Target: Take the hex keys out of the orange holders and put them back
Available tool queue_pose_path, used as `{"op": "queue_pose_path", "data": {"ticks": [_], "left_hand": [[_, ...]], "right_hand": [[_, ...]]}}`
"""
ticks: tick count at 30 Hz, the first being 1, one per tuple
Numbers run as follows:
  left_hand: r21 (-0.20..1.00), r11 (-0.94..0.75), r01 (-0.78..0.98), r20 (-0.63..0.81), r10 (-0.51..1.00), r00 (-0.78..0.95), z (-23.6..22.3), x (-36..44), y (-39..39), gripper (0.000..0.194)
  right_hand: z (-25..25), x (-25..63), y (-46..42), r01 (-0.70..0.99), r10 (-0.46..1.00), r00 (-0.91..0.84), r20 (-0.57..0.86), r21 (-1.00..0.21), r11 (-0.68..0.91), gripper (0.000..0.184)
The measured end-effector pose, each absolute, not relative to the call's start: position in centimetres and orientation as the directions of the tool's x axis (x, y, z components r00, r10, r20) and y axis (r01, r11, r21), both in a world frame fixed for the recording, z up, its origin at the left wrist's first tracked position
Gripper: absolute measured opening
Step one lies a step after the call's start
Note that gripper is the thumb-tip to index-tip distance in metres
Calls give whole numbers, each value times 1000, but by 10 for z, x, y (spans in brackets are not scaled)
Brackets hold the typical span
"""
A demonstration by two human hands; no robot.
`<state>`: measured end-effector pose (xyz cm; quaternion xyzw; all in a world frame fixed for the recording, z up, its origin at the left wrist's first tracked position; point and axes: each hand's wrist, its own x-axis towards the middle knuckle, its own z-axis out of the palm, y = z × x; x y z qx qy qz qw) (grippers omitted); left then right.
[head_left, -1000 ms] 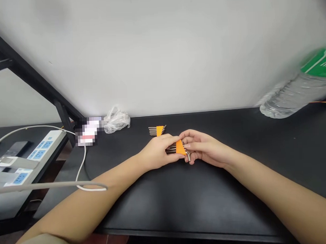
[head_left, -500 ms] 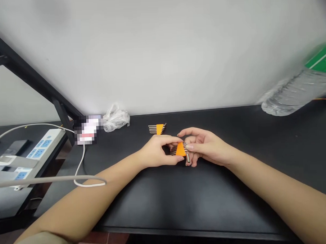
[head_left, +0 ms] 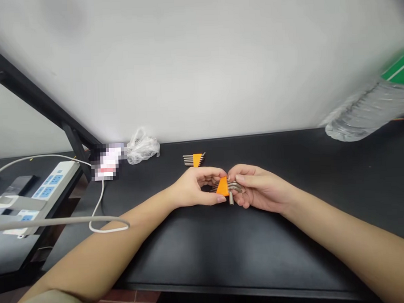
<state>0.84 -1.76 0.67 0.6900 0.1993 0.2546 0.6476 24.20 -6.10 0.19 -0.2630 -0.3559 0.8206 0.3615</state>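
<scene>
My left hand (head_left: 197, 187) grips an orange hex key holder (head_left: 222, 187) between thumb and fingers, above the black table. Several metal hex keys (head_left: 235, 186) run through the holder, their bent ends towards the right. The short arm of one thick key points down beside the holder's lower right corner. My right hand (head_left: 257, 187) is closed on the bent ends, thumb on top; its lower fingers are partly hidden. Just behind my left hand, a second orange holder with hex keys (head_left: 197, 160) lies on the table.
On the left are a power strip (head_left: 51, 187), white cables (head_left: 100, 205), a blurred-out device (head_left: 107, 162) and a black frame bar (head_left: 42, 96). A clear plastic bag (head_left: 142, 148) lies by the wall. A large clear bottle (head_left: 364, 113) with a green label lies at the right.
My right fingers have closed further around the hex keys' bent ends. The keys now stick out farther right of the holder, fanned together, and the thick key hangs more upright.
</scene>
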Motion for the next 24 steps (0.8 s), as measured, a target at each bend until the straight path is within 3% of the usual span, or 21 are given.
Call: {"op": "queue_pose_path", "data": {"ticks": [4,14,19,24], "left_hand": [[998,-22,-58,60,561,826,8,7,-16,49],[998,-56,-13,41,536,843,11,5,-17,47],[999,-52,-5,34,581,813,9,6,-18,53],[986,-158,62,48,610,791,16,10,-20,41]], "right_hand": [[1,245,-60,-376,745,-649,-158,-783,-494,13],[0,253,-57,-260,739,-623,-257,-823,-505,15],[3,253,-59,-245,757,-621,-201,-868,-431,22],[5,251,-59,-212,742,-648,-170,-896,-390,26]]}}
